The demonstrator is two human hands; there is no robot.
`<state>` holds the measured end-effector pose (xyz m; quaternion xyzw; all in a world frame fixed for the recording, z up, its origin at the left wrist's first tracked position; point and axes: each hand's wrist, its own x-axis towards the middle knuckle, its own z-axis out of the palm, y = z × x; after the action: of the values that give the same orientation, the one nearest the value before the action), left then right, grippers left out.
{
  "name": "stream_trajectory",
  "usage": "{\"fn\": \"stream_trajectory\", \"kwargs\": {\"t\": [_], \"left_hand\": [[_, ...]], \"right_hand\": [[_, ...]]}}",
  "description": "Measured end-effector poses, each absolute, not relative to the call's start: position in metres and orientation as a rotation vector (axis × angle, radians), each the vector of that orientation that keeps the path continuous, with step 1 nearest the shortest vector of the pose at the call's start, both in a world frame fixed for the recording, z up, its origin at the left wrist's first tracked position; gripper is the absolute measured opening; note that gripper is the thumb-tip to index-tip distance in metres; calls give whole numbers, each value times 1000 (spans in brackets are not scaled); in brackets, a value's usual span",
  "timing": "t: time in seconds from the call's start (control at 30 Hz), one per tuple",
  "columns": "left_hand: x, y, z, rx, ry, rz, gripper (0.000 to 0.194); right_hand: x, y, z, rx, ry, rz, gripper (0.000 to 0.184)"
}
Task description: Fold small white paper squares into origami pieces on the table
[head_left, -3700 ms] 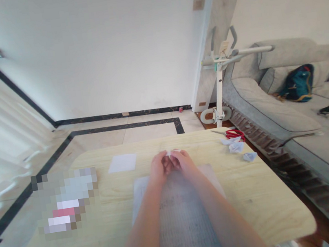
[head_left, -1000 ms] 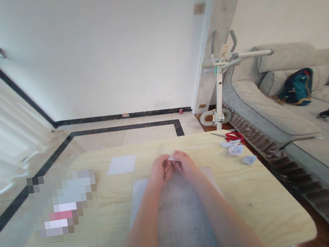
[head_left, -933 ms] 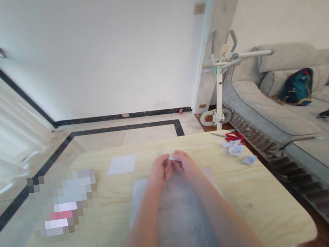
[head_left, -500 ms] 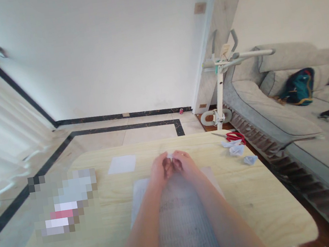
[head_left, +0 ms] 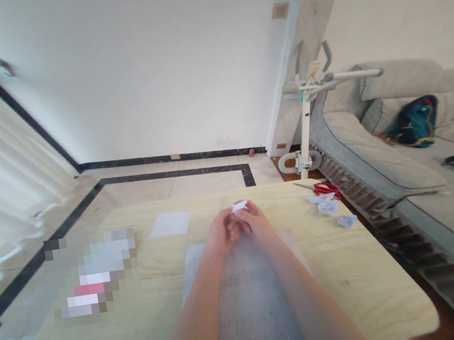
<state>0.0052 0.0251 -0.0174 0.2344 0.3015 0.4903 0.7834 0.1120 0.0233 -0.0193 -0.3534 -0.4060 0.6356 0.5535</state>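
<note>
A small folded piece of white paper (head_left: 239, 207) sticks up between my hands, above the far edge of a large printed sheet (head_left: 251, 303). My left hand (head_left: 222, 232) is closed, its fingertips pinching the paper from the left. From the right, my right hand (head_left: 256, 223) grips the same piece with thumb and bent fingers. The lower part of the paper is hidden by the fingers. To the left of my hands a flat white paper square (head_left: 170, 224) lies on the wooden table (head_left: 339, 289).
Red-handled scissors (head_left: 324, 189) lie at the table's far right corner, beside several crumpled or folded white papers (head_left: 328, 206). A blurred-out patch (head_left: 97, 274) covers something at the left. A grey sofa (head_left: 383, 163) and white exercise equipment (head_left: 303, 124) stand past the right edge.
More of the folded paper now shows above my fingers, tilted as a white flap. My right fingers have shifted slightly around it. The view has moved a little.
</note>
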Motion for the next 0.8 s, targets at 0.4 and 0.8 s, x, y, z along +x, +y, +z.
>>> {"fn": "stream_trajectory", "kwargs": {"t": [0.4,0.8], "left_hand": [[9,16,-11,780,766,1157,31],[11,15,-9,959,942,1288,34]], "right_hand": [[116,27,-24,-763,-849,1522,20],[116,29,-27,-783,-858,1524,23]]}}
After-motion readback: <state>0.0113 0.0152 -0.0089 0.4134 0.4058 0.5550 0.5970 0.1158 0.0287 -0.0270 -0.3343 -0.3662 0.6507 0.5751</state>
